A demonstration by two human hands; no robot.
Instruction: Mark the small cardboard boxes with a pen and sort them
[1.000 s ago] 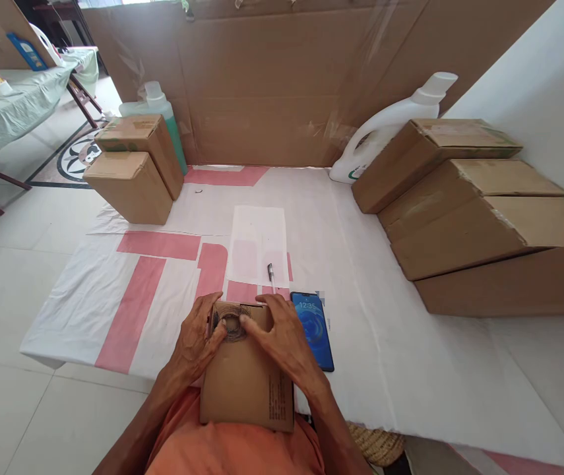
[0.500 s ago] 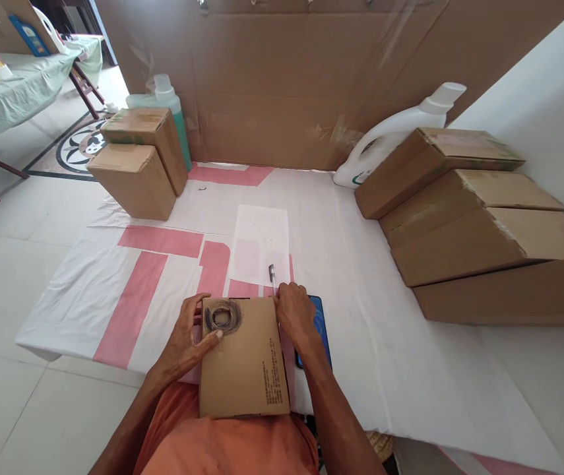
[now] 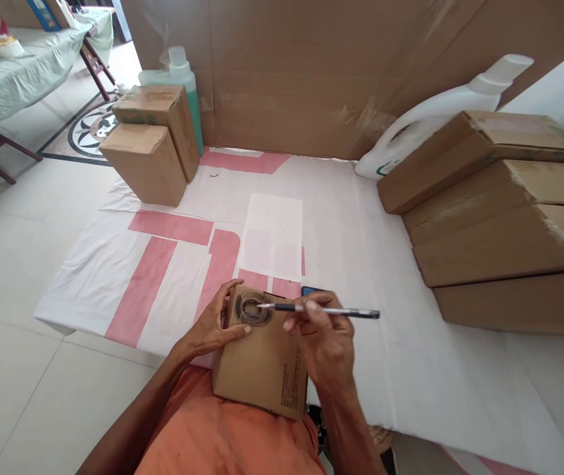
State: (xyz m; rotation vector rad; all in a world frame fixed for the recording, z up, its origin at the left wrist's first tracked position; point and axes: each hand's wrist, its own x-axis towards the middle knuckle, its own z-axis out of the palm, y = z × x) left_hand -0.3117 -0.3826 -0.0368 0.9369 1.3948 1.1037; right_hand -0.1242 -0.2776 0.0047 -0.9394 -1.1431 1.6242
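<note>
The right hand (image 3: 325, 340) pinches a pen (image 3: 318, 309) between thumb and fingers. The pen lies almost flat, and its tip points left at a dark scribbled ring (image 3: 254, 309) on the far end of a small cardboard box (image 3: 262, 359). I cannot tell if the tip touches the cardboard or floats just above it. The left hand (image 3: 212, 326) grips the left edge of the box, thumb on top, fingers curled round the side. The box rests partly on the person's lap and partly on the near edge of the white and pink sheet (image 3: 163, 264).

The pen could slip, I think, because it is held far back from the tip. Then the line would go crooked or run off the ring. The box could also tip or slide, since only one hand holds it and it sits half off the edge. A hard push might poke a hole in the cardboard.

A blue phone (image 3: 313, 290) hides behind the right hand; only a corner shows. The small print on the box is too tiny to read. A thin white paper (image 3: 274, 234) lies just past the box. Far left stand two brown boxes (image 3: 150, 148) with a green bottle (image 3: 183, 72) behind. On the right a stack of flat boxes (image 3: 499, 211) runs out of the picture, and a white jug (image 3: 440, 109) is partly hidden behind it
</note>
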